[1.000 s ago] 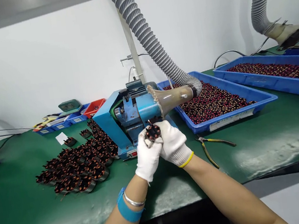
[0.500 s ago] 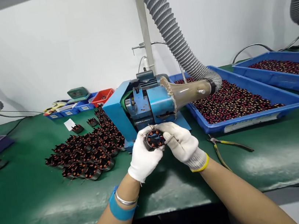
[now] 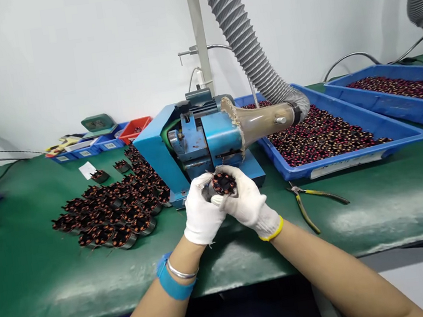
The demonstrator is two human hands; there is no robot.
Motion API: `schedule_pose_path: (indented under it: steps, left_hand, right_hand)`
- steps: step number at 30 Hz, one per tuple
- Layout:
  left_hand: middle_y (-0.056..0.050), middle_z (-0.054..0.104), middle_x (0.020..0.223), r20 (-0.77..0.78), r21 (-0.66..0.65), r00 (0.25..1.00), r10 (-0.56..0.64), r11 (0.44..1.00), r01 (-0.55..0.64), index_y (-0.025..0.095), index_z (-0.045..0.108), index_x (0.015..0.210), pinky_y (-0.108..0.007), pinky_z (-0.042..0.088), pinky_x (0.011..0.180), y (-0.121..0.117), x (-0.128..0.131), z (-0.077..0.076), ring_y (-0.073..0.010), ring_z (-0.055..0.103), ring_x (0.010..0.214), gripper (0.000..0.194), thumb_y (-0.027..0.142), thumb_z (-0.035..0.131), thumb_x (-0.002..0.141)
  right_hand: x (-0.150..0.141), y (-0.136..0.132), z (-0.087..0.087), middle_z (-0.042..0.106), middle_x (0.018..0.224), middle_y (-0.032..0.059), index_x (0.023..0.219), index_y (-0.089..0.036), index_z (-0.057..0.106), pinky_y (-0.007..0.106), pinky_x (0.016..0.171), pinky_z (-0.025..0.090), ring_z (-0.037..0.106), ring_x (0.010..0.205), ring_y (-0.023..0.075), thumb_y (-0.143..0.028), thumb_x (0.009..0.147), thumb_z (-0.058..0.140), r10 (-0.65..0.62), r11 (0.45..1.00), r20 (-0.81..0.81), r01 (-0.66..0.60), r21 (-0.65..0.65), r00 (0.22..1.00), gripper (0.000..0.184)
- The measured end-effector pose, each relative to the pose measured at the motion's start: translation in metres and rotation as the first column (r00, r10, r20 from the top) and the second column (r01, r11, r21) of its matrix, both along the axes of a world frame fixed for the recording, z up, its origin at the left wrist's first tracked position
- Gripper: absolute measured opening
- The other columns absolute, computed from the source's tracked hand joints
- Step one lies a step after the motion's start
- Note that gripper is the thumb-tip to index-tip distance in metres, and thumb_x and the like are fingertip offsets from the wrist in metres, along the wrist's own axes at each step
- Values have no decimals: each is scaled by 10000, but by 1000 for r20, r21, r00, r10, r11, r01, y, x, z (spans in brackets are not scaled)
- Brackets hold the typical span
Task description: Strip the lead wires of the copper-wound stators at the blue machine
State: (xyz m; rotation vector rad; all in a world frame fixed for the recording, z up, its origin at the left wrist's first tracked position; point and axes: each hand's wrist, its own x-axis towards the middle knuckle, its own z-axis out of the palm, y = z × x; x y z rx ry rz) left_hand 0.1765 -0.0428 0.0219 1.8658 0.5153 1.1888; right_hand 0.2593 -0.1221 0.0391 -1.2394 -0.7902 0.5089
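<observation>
A motor stator (image 3: 223, 183), a dark ring with copper windings inside, is between my gloved hands in front of the blue machine (image 3: 226, 135). My right hand (image 3: 245, 198) curls round its right side and lower edge. At its left side, my left hand (image 3: 203, 207) is closed with the fingers bent against it. A thin wire lead shows near the left fingertips; whether they pinch it I cannot tell. To the left stand many more stators (image 3: 120, 208) in a dense group on the green bench.
Wire cutters (image 3: 298, 191) with yellow handles lie open at the right. Behind them sit a blue tray (image 3: 287, 169) full of small dark parts and a second blue tray (image 3: 415, 98). A grey hose (image 3: 240, 28) runs down to the machine. Small bins (image 3: 133, 133) line the back left.
The stator has passed from mainly my left hand into the curl of my right hand and turned. My left fingers have shifted to its left side. The camera view has shifted slightly.
</observation>
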Motion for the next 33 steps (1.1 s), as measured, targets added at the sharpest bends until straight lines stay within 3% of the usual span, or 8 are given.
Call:
schedule_pose_path:
  steps: [3, 10, 23, 33]
  left_hand:
    - [-70, 669, 1013, -23, 111, 998, 58, 992, -55, 191, 562, 1033, -370, 522, 914, 3, 5, -1, -222, 661, 956, 451, 251, 710, 611]
    - [-50, 696, 936, -109, 112, 967, 229, 970, -217, 183, 605, 1022, -318, 527, 808, -5, 23, 14, -203, 676, 856, 395, 252, 684, 641]
    - [-44, 704, 900, -239, 110, 922, 305, 952, -286, 209, 623, 980, -321, 510, 767, -18, 32, 32, -220, 666, 821, 344, 251, 697, 647]
    - [-77, 706, 977, -281, 154, 927, 249, 965, -212, 192, 608, 1032, -366, 520, 807, -15, 31, 29, -255, 681, 880, 368, 284, 662, 680]
  right_hand:
    - [-1, 4, 3, 681, 1084, 94, 1132, -158, 514, 370, 911, 536, 668, 976, 218, -327, 563, 765, -9, 1000, -25, 9, 4, 1000, 645]
    - [15, 19, 10, 705, 919, 38, 999, -174, 546, 339, 826, 563, 678, 847, 174, -263, 643, 713, -69, 997, -156, 73, 23, 985, 403]
    - [22, 14, 17, 697, 910, 26, 989, -165, 593, 327, 893, 536, 665, 857, 154, -236, 676, 708, -118, 992, -191, 106, -69, 974, 340]
    - [15, 11, 10, 675, 948, 47, 1000, -167, 565, 359, 910, 523, 651, 895, 179, -286, 630, 699, -57, 982, -300, 108, 157, 952, 412]
